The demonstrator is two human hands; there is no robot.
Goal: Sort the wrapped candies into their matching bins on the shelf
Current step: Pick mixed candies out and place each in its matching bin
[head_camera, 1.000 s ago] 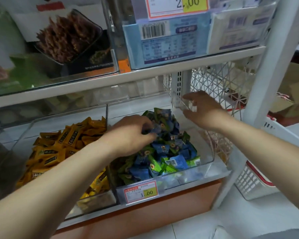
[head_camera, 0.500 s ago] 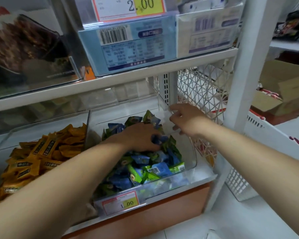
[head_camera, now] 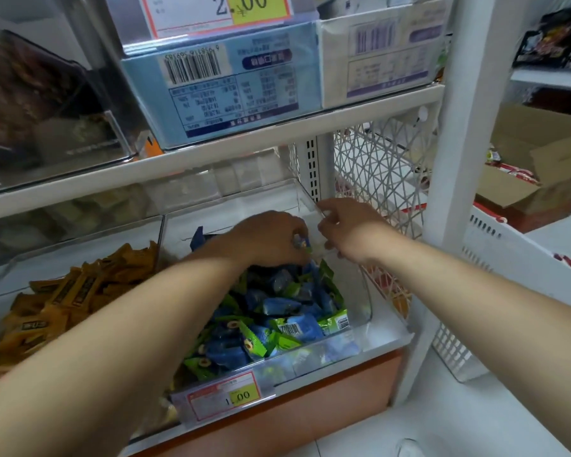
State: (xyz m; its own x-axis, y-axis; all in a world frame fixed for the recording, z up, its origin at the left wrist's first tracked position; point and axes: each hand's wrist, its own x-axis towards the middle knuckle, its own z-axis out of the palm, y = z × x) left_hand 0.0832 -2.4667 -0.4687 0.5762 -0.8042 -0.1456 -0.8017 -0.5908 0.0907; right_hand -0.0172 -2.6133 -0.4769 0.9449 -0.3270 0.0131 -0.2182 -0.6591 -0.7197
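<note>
Behind the "1.00" tag (head_camera: 231, 398), left hand (head_camera: 271, 237) clutches blue-green candies (head_camera: 301, 243); right hand (head_camera: 346, 227) pinches the bin wall (head_camera: 310, 199).

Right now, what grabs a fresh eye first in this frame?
The clear bin at centre, heaped with blue and green candies, with both bare forearms reaching into it. The left hand has a grip on a few candies above the heap, while the right hand pinches the bin's right wall. Next, the yellow candies in the bin to the left, and the yellow 1.00 price tag on the bin's front.
</note>
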